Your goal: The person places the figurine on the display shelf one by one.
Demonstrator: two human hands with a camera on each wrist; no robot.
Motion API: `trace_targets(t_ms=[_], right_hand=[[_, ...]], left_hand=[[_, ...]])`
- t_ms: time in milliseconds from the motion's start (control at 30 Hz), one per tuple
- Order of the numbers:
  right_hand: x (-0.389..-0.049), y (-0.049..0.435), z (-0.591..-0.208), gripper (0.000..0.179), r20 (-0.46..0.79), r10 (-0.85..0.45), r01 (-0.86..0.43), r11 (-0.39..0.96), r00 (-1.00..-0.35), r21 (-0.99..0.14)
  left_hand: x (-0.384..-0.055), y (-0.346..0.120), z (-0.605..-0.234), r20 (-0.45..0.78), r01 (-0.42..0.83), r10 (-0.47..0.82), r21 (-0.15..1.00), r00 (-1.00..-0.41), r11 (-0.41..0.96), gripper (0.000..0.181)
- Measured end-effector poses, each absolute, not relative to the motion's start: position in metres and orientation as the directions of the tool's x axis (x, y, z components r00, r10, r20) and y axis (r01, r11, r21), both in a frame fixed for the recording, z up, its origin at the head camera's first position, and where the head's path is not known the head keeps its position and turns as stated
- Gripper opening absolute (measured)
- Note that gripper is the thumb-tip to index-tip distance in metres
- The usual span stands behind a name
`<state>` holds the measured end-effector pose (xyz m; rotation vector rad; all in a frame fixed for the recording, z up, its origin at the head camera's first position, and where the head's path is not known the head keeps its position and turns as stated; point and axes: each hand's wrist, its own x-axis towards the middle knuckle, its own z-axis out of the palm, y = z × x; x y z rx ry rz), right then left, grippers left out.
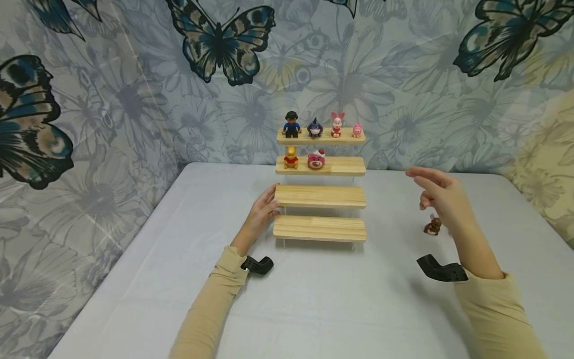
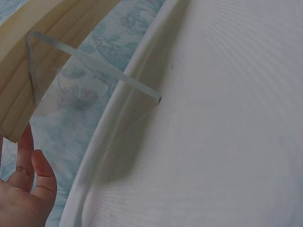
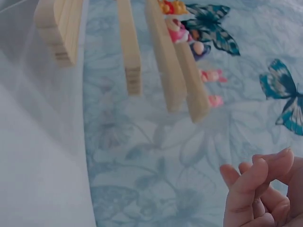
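Observation:
A four-tier wooden display shelf [image 1: 320, 228] with clear supports stands in the middle of the table. My left hand [image 1: 261, 212] grips the left end of its second-lowest board; in the left wrist view, fingers [image 2: 43, 172] of it reach up to the board's end. My right hand [image 1: 444, 192] hovers right of the shelf, fingers loosely bent, holding nothing. Just below it on the table sits a small brown figurine [image 1: 432, 225], partly hidden by the hand. In the right wrist view the right hand [image 3: 260, 194] is apart from the boards.
On the top board stand a black-haired doll [image 1: 291, 124], a donkey figure [image 1: 315, 128], a piglet figure [image 1: 336, 124] and a small pink figure [image 1: 357, 130]. The board below bears a yellow bear [image 1: 291, 158] and a pink bear head [image 1: 316, 159]. Patterned cloth [image 1: 224, 119] hangs behind.

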<state>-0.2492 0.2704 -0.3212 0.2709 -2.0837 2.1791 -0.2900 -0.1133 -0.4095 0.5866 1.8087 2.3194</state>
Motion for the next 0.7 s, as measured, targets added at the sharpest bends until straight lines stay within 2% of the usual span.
trace_targets(t_ms=[133,367,500,700], right_hand=[[-0.247,0.287,-0.330,0.028,0.201,-0.043,-0.195,-0.102,-0.979,-0.975],[-0.238,0.302,-0.337,0.024,0.115,0.020,-0.116,-0.078,-0.993,-0.990],[-0.231,0.310,-0.342,0.020,0.104,-0.014,-0.101,-0.142,-0.994,-0.985],[-0.225,0.319,-0.351,0.021,0.086,-0.018,-0.082,-0.166,-0.996,-0.983]], left_hand=[[-0.289,-0.113,-0.407,0.214,0.134,0.347,0.961,-0.913,-0.240,0.053],[-0.289,-0.114,-0.409,0.214,0.131,0.345,0.960,-0.914,-0.248,0.053],[-0.290,-0.114,-0.410,0.212,0.128,0.340,0.959,-0.917,-0.252,0.053],[-0.290,-0.114,-0.409,0.207,0.120,0.335,0.957,-0.919,-0.263,0.051]])
